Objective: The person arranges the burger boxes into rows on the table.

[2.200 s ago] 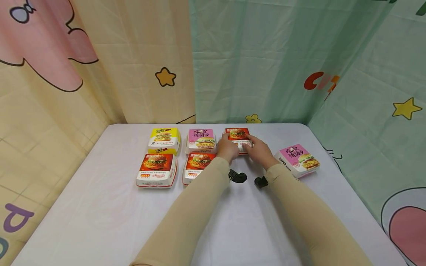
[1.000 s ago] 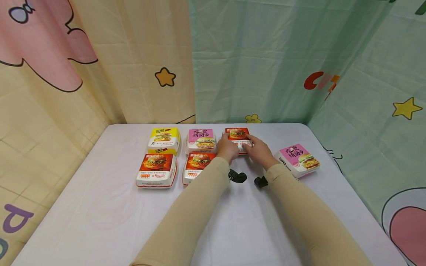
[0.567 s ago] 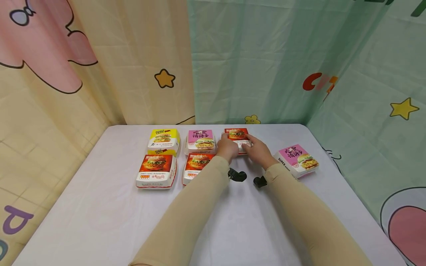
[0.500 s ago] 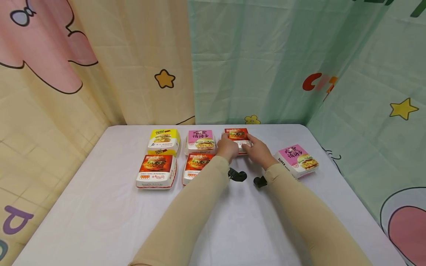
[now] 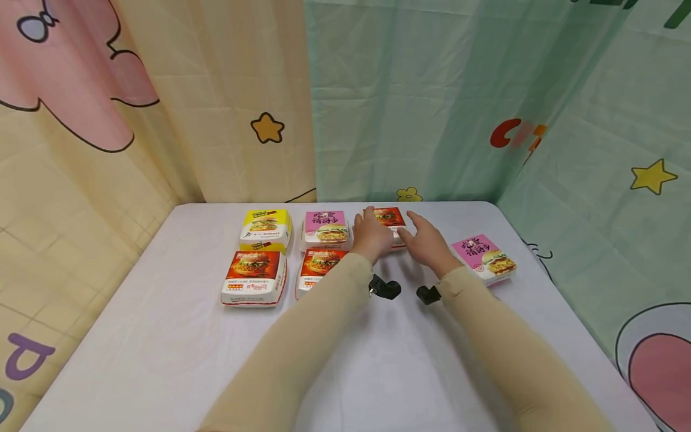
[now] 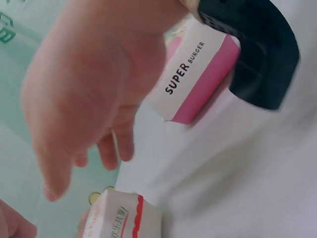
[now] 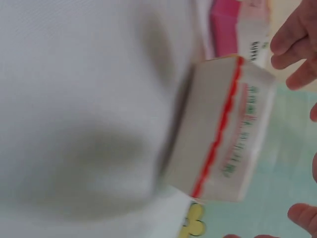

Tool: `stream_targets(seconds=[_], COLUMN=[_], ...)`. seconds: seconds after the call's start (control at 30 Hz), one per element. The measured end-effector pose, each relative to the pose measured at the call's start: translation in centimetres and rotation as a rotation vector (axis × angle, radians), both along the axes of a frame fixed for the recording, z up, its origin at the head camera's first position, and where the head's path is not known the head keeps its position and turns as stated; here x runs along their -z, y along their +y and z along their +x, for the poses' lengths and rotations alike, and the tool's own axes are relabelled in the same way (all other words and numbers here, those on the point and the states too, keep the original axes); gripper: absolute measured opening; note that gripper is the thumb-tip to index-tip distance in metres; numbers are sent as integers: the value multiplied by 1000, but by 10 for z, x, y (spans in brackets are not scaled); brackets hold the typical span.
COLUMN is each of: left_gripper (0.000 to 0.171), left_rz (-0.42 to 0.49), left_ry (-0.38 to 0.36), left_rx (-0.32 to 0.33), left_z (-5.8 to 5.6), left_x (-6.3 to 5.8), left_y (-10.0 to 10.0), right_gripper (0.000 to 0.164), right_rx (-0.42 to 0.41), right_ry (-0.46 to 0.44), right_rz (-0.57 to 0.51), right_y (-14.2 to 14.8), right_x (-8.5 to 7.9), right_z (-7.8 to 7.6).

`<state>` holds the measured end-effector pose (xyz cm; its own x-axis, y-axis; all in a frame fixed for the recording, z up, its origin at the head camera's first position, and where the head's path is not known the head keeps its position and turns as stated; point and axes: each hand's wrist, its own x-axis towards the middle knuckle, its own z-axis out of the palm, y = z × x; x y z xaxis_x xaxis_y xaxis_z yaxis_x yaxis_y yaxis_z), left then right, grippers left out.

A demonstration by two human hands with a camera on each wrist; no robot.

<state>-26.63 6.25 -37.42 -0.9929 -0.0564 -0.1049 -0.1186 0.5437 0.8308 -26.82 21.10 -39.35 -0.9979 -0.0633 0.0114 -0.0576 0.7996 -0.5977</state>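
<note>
In the head view a red-and-white burger box (image 5: pixel 390 217) sits in the back row of the white table. My left hand (image 5: pixel 372 236) hovers at its left side, covering part of it; whether it touches cannot be told. Its fingers are spread and loose. To the box's right, my right hand (image 5: pixel 430 246) is raised apart from it, thumb and fingers extended. In the left wrist view the right hand (image 6: pixel 94 79) hangs above the burger box (image 6: pixel 124 215). The right wrist view has the burger box (image 7: pixel 218 131) standing between both hands, with left-hand fingers (image 7: pixel 292 42) beyond it.
Left of the hands are a pink burger box (image 5: pixel 326 228), a yellow one (image 5: pixel 266 228), and two red ones (image 5: pixel 254 277) (image 5: pixel 320 264) in front. Another pink box (image 5: pixel 484 258) lies angled at the right. Curtains surround the table (image 5: pixel 135 336).
Both hands have loosened from the red burger box. The right hand has moved off to the right, and the left hand's fingers have lifted. The box stays in the back row.
</note>
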Motion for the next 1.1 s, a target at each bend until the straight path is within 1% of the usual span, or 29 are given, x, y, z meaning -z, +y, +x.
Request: stream_targets(seconds=[0.13, 0.2, 0.27, 0.37, 0.43, 0.53, 0.67, 0.73, 0.9, 1.1], left_gripper=[65, 62, 63, 67, 69, 70, 69, 69, 72, 78], left_rz=[-20, -42, -63, -69, -58, -40, -15, -15, -72, -147], left_ry=[121, 180, 234, 292, 312, 301, 250, 224, 159, 74], left_rx=[30, 57, 94, 159, 205, 263, 331, 354, 399, 462], left_z=[10, 17, 24, 35, 42, 51, 58, 61, 66, 68], left_x=[-8, -11, -14, -17, -18, -19, -18, -16, -5, 12], left_y=[5, 9, 14, 21, 26, 33, 42, 46, 63, 86], right_gripper=[66, 64, 62, 58, 57, 56, 58, 60, 65, 72], right_rx=[22, 37, 52, 58, 59, 53, 38, 27, 31, 14], right_ry=[50, 67, 77, 96, 96, 49, -75, -119, -188, -225], right_rz=[2, 6, 15, 45, 70, 119, 193, 218, 233, 207], right_y=[7, 14, 25, 47, 63, 90, 124, 138, 162, 174], right_x=[-22, -33, -44, -53, -56, -55, -47, -41, -26, -11], right_z=[12, 18, 25, 34, 39, 44, 45, 43, 42, 44])
